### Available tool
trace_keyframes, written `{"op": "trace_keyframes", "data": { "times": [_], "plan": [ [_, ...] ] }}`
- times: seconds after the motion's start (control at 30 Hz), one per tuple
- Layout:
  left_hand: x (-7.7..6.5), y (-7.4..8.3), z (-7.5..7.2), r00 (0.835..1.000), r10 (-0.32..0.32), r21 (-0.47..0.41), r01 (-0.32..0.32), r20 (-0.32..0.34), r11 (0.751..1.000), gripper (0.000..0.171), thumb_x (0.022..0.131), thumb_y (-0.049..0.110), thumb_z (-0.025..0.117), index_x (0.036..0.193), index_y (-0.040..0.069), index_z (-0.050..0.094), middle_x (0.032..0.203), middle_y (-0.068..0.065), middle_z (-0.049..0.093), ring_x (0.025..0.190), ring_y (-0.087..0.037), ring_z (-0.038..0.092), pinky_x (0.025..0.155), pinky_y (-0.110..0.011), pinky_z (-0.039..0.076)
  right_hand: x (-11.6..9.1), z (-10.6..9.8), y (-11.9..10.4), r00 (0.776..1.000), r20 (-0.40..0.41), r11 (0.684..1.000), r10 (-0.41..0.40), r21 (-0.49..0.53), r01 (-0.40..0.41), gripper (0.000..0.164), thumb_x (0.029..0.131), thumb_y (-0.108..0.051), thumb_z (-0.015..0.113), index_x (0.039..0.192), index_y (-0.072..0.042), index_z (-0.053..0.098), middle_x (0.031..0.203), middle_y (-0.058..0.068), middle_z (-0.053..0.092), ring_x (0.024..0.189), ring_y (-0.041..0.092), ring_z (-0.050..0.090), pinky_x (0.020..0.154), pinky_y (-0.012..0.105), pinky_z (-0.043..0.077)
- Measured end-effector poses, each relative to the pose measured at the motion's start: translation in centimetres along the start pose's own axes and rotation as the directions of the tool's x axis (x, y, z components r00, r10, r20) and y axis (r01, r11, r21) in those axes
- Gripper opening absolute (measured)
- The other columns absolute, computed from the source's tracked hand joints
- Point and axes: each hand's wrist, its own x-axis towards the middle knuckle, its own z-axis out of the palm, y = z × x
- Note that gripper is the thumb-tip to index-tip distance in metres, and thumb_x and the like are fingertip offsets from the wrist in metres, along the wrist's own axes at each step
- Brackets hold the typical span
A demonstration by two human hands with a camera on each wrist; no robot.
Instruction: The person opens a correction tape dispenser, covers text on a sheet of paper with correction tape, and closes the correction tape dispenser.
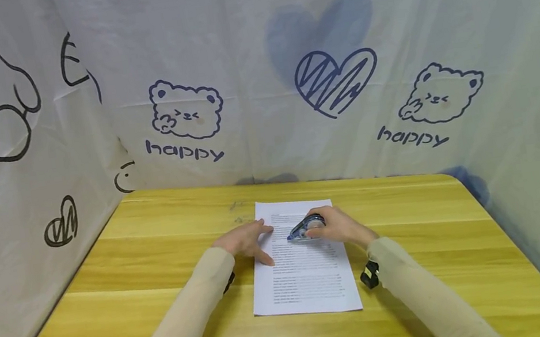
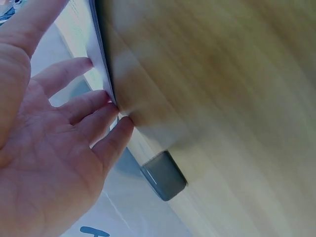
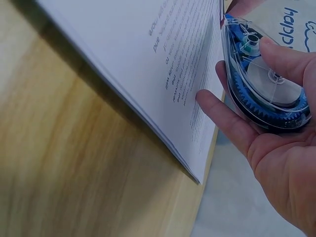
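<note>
A stack of printed paper (image 1: 305,297) lies on the wooden table, its text running in several paragraphs. My right hand (image 1: 338,226) grips a blue, clear-cased correction tape (image 3: 274,79) between thumb and fingers. In the head view the tip of the correction tape meets the printed lines in the upper half of the page. One fingertip of that hand touches the sheet in the right wrist view. My left hand (image 1: 245,241) rests on the left edge of the paper with fingers spread. From the left wrist view, its fingertips press at the paper's edge and the tabletop.
The yellow wooden table (image 1: 155,238) spreads around the paper. A small dark rounded object (image 2: 164,176) shows near the table edge in the left wrist view. Pale curtains (image 1: 239,33) with bear and heart drawings hang behind and to the left.
</note>
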Motion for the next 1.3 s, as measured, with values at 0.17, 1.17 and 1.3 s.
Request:
{"op": "trace_keyframes", "data": {
  "times": [0.17,1.17,1.3],
  "plan": [
    [-0.2,0.1,0.2,1.0,0.012,-0.019,-0.012,0.007,1.0,0.087,0.075,0.047,0.083,0.149,0.023,0.044,0.163,-0.008,0.024,0.149,-0.031,0.024,0.121,-0.048,0.024,-0.2,0.0,0.0,1.0,0.006,1.0,0.004,0.014,-0.004,0.031,0.091,-0.027,0.071,0.118,-0.012,0.065,0.105,0.002,0.069,0.091,0.014,0.059,0.089,0.04,0.05],
    [-2.2,0.2,1.0,0.998,0.051,-0.017,-0.05,0.031,0.999,0.099,0.069,0.05,0.085,0.152,0.023,0.038,0.164,-0.01,0.018,0.151,-0.029,0.02,0.12,-0.05,0.023,0.2,0.7,-1.7,0.985,0.004,0.983,-0.173,-0.061,0.173,0.024,0.091,-0.019,0.071,0.115,-0.016,0.066,0.106,0.002,0.071,0.097,0.016,0.064,0.091,0.039,0.05],
    [-2.2,0.2,1.1,0.998,0.062,-0.017,-0.062,0.032,0.998,0.099,0.07,0.049,0.085,0.152,0.021,0.038,0.164,-0.011,0.018,0.151,-0.03,0.019,0.121,-0.05,0.022,0.4,0.9,-2.0,0.984,0.0,0.979,-0.18,-0.094,0.179,0.023,0.091,-0.019,0.071,0.113,-0.015,0.066,0.105,0.002,0.071,0.095,0.016,0.064,0.091,0.039,0.05]
  ]
}}
